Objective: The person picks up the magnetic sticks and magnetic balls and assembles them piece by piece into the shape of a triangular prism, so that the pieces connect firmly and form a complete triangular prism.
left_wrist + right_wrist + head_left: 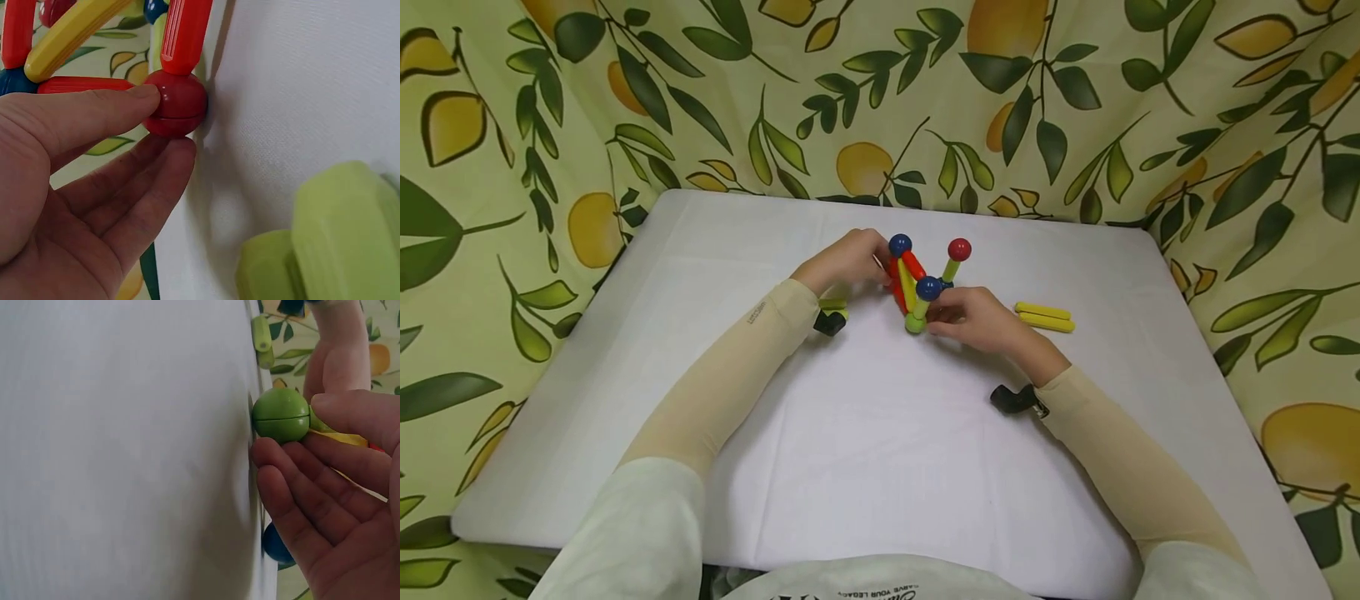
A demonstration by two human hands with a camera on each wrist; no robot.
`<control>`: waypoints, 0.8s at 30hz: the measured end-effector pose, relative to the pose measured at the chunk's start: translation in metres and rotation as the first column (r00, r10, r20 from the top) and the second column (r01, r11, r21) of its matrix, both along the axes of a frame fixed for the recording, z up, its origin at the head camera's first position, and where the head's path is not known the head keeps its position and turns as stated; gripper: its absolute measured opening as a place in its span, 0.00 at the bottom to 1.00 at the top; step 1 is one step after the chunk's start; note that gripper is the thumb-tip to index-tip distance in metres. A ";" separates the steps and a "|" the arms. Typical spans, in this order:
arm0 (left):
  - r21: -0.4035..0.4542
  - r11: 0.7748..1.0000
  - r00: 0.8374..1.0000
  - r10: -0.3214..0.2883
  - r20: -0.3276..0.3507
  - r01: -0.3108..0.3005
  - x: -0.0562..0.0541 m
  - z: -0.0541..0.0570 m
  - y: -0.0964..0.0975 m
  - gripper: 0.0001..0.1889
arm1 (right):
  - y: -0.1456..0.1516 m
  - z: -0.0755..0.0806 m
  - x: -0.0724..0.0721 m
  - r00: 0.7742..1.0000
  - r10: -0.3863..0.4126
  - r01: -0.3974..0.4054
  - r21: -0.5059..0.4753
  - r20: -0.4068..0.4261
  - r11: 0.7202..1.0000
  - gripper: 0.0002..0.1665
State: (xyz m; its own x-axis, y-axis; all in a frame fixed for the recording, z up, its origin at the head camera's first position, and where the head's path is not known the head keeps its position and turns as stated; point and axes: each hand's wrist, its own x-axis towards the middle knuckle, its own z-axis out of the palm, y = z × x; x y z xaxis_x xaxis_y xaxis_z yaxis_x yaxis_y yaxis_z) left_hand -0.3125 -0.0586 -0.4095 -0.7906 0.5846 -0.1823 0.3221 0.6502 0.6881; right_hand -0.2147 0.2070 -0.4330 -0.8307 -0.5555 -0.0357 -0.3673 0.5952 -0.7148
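A construction of magnetic sticks and balls stands at the middle of the table, between the two hands. In the head view it shows a blue ball (900, 244) on top, a red stick (913, 265), a nearer blue ball (928, 288) and a raised red ball (959, 249) at the right. My left hand (853, 257) pinches a low red ball (176, 103) between thumb and fingertips; red sticks join it. My right hand (981, 321) pinches around the green ball (281, 415) at the near corner, thumb at its stick and fingertips under the ball.
Two yellow sticks (1045, 317) lie to the right of the right hand. Light green sticks (344, 231) lie beside the left wrist. Dark wrist cameras (1012, 398) hang below both wrists. A patterned curtain (865, 167) borders the white table (880, 467).
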 end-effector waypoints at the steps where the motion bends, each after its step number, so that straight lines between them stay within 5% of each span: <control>1: -0.002 1.000 1.000 -0.006 -0.004 0.006 -0.002 0.000 0.001 0.12 | -0.001 0.001 0.002 1.000 0.011 -0.011 0.001 0.002 1.000 0.14; 9: 0.023 1.000 1.000 -0.012 -0.012 0.012 -0.011 -0.005 0.007 0.11 | -0.014 0.003 0.013 0.995 0.092 -0.090 0.055 -0.044 0.994 0.24; 17: 0.036 0.999 1.000 -0.017 -0.013 0.018 -0.006 -0.007 0.005 0.14 | -0.017 0.002 0.017 0.990 0.119 -0.111 0.103 -0.081 0.989 0.29; 24: 0.036 0.999 0.999 0.007 -0.049 -0.005 0.018 0.003 -0.012 0.17 | 0.007 0.048 0.013 0.991 0.127 -0.119 0.171 -0.037 0.978 0.18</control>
